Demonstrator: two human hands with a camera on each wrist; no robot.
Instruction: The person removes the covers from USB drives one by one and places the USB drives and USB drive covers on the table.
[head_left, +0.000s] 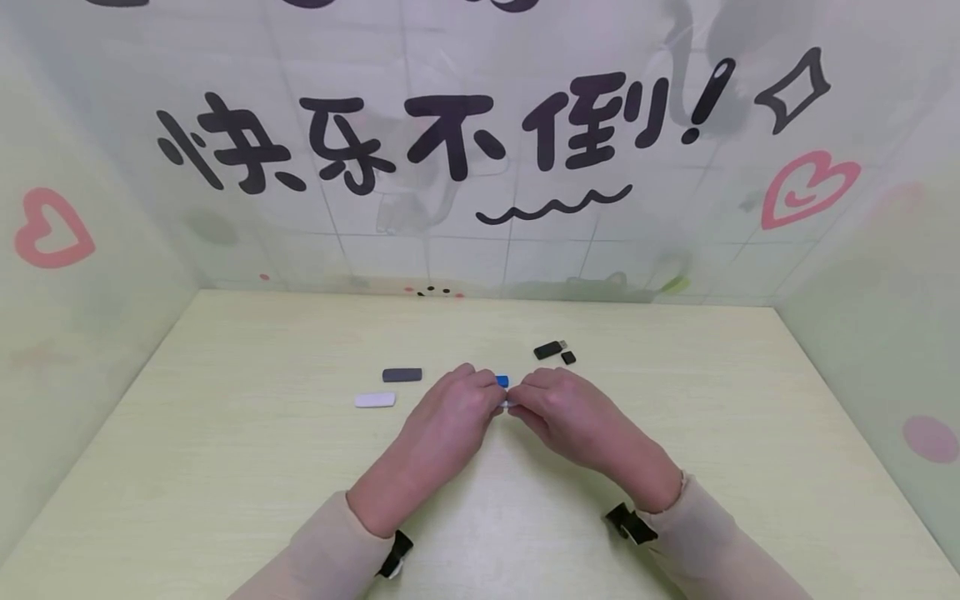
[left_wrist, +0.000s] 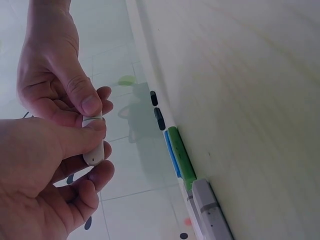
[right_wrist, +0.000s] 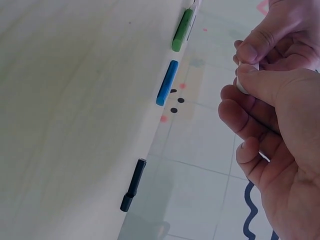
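Observation:
Both hands pinch a small white USB stick (left_wrist: pixel 93 157) between thumb and fingers, held up in front of me. My left hand (head_left: pixel 455 412) grips one end, my right hand (head_left: pixel 581 417) the other, and the thumbs almost meet along it. A thin seam line crosses the stick near the right thumb in the left wrist view. Most of the stick is hidden by fingers in the head view. Just beyond the hands lie a blue USB stick (right_wrist: pixel 167 82) and a green USB stick (right_wrist: pixel 182 31); in the head view the hands cover the green one.
A dark grey stick (head_left: pixel 402 375) and a white stick (head_left: pixel 375 400) lie left of the hands. Behind the right hand is a black USB stick (head_left: pixel 547 350), its metal plug bare, with a small black cap (head_left: pixel 568 357) beside it. A printed wall sheet (head_left: pixel 465 250) borders the table's back.

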